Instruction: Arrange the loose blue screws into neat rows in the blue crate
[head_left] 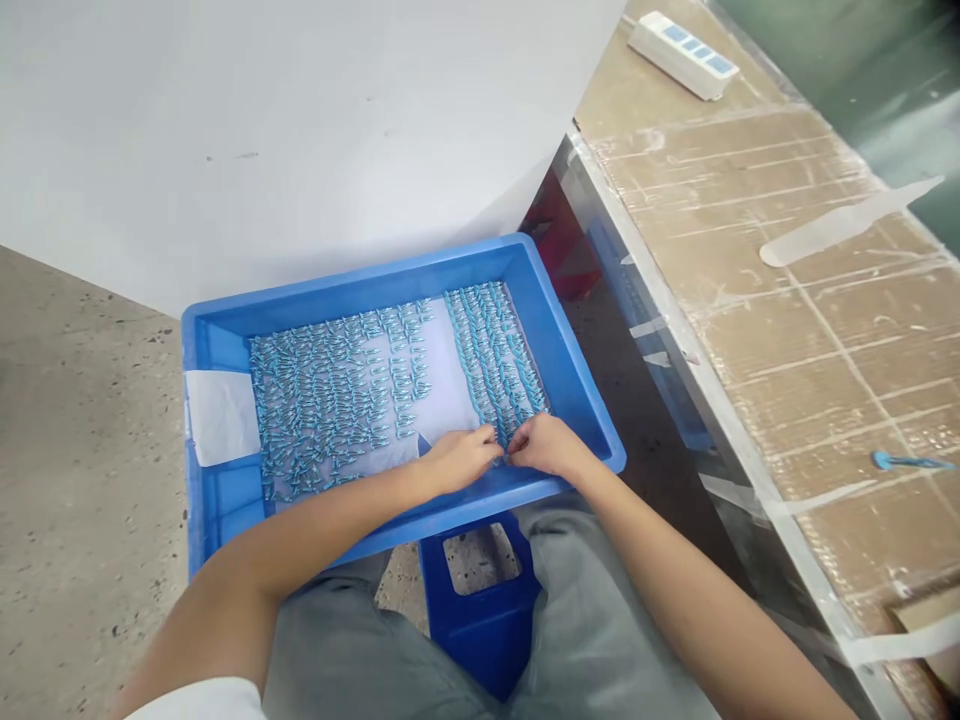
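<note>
two hands meet at the near right corner of a blue tray point(577, 380), just over its front rim. the left hand point(459, 458) and the right hand point(546, 444) have their fingertips drawn together, almost touching each other, pinched at the lower end of the rows point(491, 350) of small light-blue parts. whether a part is actually clamped between the fingers cannot be told; the parts are too small and the fingers cover the spot.

the rows run in neat lines along the tray's right side. a looser mass of the same parts point(322, 400) covers the left and middle, lying on a white sheet point(446, 385) that lines the tray floor. a white paper point(221, 415) is folded over the left rim.

the tray rests on a blue stool point(480, 610) between the person's knees. to the right stands a bench point(825, 330) covered in taped cardboard, with a white power strip point(682, 52) at its far end and one blue part point(904, 461) lying near its front edge.
</note>
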